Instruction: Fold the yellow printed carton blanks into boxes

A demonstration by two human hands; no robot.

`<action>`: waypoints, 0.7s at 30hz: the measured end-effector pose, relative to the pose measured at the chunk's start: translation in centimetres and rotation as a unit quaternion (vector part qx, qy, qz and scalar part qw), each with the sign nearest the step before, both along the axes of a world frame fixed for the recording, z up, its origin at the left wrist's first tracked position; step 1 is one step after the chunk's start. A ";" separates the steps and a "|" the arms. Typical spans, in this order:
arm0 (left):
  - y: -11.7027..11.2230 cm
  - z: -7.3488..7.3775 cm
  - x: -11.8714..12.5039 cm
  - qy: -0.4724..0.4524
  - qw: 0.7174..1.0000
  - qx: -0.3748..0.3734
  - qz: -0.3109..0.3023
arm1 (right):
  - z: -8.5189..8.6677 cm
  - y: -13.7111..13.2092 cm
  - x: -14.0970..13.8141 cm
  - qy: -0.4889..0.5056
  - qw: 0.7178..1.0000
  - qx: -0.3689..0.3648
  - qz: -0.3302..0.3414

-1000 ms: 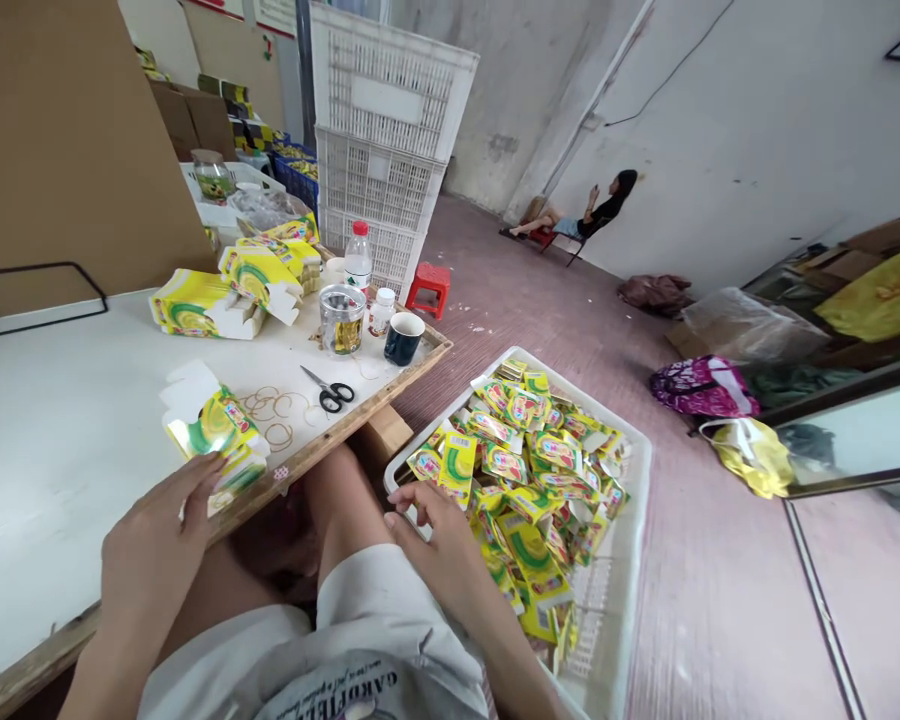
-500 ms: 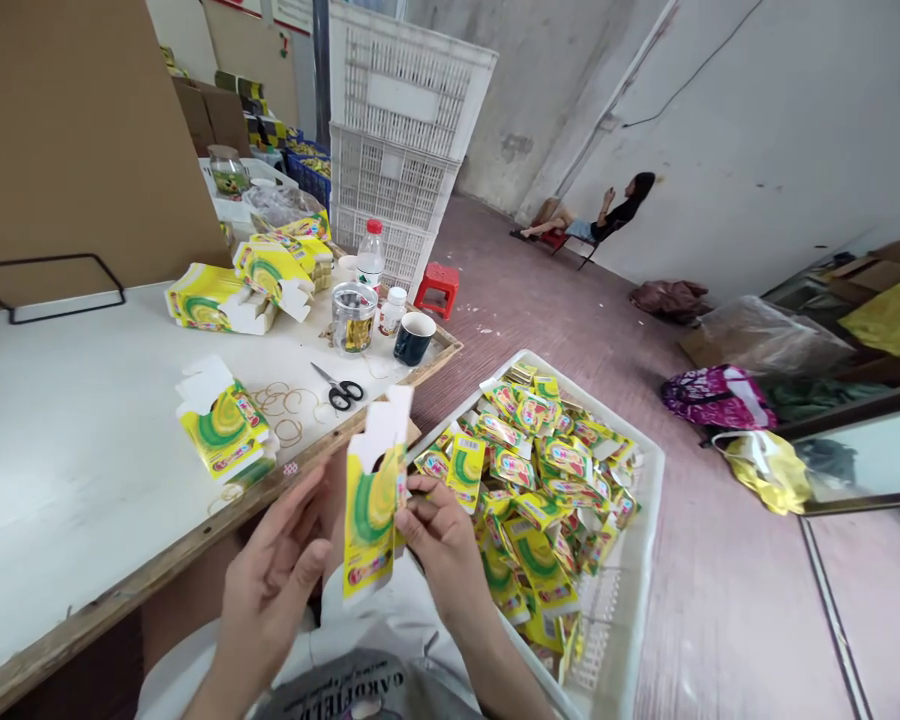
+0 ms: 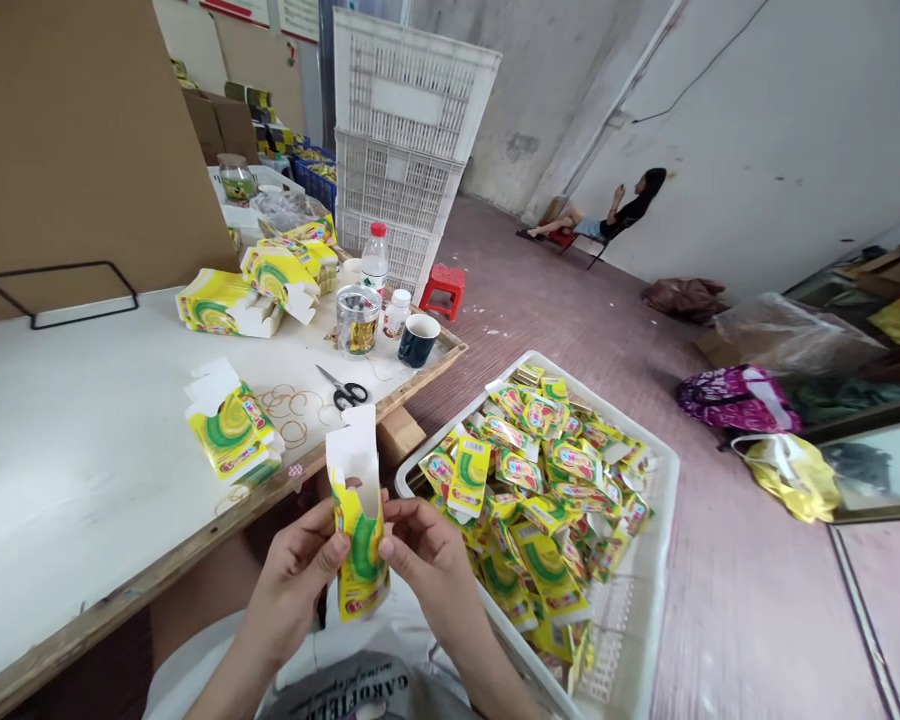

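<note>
Between my two hands stands a yellow and green carton (image 3: 361, 550), upright, its white top flaps raised and the top end open. My left hand (image 3: 300, 565) grips the left edge, thumb on the front. On the right edge, my right hand (image 3: 424, 550) pinches it between thumb and fingers. A stack of flat cartons (image 3: 234, 430) of the same print lies on the table to the left. At my right, a white plastic crate (image 3: 656, 560) holds many filled yellow packs (image 3: 544, 550) in a loose heap.
Black-handled scissors (image 3: 349, 393) and rubber bands (image 3: 289, 405) lie on the white table (image 3: 82, 450). A dark mug (image 3: 418, 342), a clear jar (image 3: 358, 322) and a red-capped bottle (image 3: 375, 258) stand near its corner. White crates (image 3: 412, 100) are stacked behind. A person (image 3: 622, 212) sits by the wall.
My left hand, apart from the carton before, has closed on its left edge. The carton has been squeezed from flat into an opened shape and its front has turned slightly.
</note>
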State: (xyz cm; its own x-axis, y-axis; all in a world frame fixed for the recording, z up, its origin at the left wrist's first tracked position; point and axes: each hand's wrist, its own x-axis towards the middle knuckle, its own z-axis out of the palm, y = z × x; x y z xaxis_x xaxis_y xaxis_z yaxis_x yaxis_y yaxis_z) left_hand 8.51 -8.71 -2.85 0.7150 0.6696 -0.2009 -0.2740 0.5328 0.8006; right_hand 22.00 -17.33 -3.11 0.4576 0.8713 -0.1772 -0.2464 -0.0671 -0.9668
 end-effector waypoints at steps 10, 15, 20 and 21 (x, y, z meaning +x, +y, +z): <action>-0.2 -0.9 0.3 0.135 0.984 0.108 0.030 | 0.2 0.1 -0.8 -0.109 0.993 -0.030 -0.038; -0.1 -0.8 0.3 0.166 0.972 0.161 0.039 | -0.1 0.0 -0.5 -0.139 0.988 -0.006 -0.067; 0.1 -0.1 -0.4 0.122 0.978 0.168 -0.013 | 0.2 -0.2 0.3 -0.118 0.992 0.054 -0.007; 0.2 0.1 -0.6 0.118 0.978 0.171 -0.027 | 0.4 -0.3 0.5 -0.111 0.992 0.061 0.012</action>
